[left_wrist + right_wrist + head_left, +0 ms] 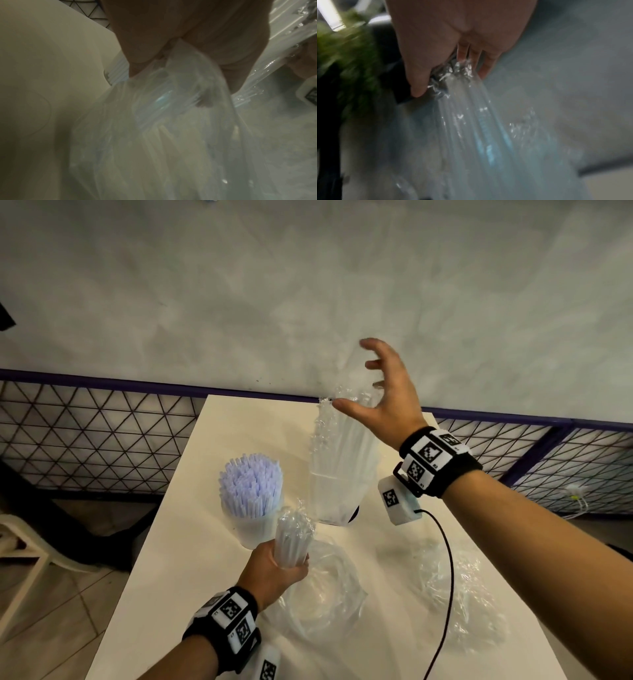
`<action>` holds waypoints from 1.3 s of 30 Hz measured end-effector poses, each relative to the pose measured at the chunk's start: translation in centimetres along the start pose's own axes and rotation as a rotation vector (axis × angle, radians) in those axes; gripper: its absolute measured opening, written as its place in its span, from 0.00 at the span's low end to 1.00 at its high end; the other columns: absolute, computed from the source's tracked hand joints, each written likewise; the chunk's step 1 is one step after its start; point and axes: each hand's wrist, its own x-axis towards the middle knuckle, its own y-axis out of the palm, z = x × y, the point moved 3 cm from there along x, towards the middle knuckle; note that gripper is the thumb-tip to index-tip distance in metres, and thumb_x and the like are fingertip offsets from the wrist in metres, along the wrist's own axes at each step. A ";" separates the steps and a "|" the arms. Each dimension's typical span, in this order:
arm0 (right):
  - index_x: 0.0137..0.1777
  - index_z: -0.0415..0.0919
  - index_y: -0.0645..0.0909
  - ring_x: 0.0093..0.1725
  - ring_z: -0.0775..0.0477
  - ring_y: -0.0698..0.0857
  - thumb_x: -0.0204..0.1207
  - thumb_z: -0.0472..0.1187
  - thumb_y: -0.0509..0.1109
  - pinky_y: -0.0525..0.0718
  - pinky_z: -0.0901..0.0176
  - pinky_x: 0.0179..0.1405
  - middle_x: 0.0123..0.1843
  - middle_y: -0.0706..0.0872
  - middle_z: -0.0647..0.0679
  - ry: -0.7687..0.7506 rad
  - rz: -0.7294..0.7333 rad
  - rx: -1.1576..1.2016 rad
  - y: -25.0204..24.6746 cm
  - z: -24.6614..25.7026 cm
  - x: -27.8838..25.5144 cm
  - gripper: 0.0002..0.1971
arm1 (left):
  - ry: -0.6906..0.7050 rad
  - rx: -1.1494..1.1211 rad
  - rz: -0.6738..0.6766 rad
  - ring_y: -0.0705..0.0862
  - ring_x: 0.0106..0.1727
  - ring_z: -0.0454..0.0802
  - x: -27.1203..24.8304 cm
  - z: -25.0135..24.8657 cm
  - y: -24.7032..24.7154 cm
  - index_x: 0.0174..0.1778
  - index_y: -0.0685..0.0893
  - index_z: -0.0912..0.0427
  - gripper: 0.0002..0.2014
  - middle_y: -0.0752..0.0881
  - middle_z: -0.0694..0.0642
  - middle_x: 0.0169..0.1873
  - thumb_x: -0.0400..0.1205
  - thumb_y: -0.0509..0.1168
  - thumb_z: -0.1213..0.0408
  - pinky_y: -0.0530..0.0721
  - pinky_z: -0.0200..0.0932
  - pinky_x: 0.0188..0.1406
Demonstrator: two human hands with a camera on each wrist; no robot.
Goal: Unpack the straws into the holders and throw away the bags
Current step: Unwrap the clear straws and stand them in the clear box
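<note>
While the left hand clenches a bagged straw bundle low over the counter, the bundle's long axis runs up and away, its crimped end toward the holders. A taller bag of straws stands upright in the far holder, near the counter's back edge by the wall. The near holder, just left of it, is packed with upright straws. The right hand is at the tall bag's crimped top, fingers spread in the head view, while the wrist view shows them on the plastic; I cannot tell its grip. Empty bags lie on the near counter.
</note>
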 end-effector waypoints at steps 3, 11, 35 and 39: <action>0.79 0.44 0.72 0.80 0.43 0.72 0.81 0.48 0.70 0.71 0.51 0.79 0.82 0.73 0.46 -0.214 0.202 -0.353 1.7 -0.6 0.0 0.27 | -0.003 0.006 -0.004 0.90 0.39 0.51 0.0 0.1 0.0 0.37 0.89 0.56 0.11 0.91 0.54 0.35 0.62 0.79 0.58 0.89 0.46 0.46; 0.80 0.38 0.72 0.78 0.40 0.76 0.88 0.48 0.52 0.74 0.47 0.78 0.80 0.76 0.41 -0.145 0.358 -0.427 6.0 -3.8 -5.4 0.25 | 0.015 -0.018 0.007 0.90 0.40 0.51 -0.2 -0.1 -0.1 0.38 0.90 0.57 0.10 0.91 0.55 0.35 0.64 0.79 0.59 0.89 0.45 0.45; 0.89 0.46 0.44 0.89 0.48 0.43 0.89 0.55 0.44 0.43 0.41 0.85 0.90 0.46 0.52 -0.034 0.580 -0.815 8.7 -3.7 -5.6 0.31 | -0.003 -0.035 -0.019 0.90 0.40 0.53 -0.4 0.1 -0.1 0.38 0.89 0.59 0.17 0.91 0.56 0.35 0.59 0.78 0.53 0.89 0.45 0.43; 0.89 0.47 0.42 0.88 0.48 0.38 0.86 0.65 0.40 0.39 0.40 0.85 0.90 0.41 0.53 0.020 0.646 -0.793 8.8 -3.4 -5.3 0.37 | 0.006 -0.040 -0.064 0.90 0.40 0.53 -0.4 0.0 -0.1 0.40 0.89 0.59 0.18 0.91 0.57 0.36 0.60 0.78 0.52 0.90 0.48 0.45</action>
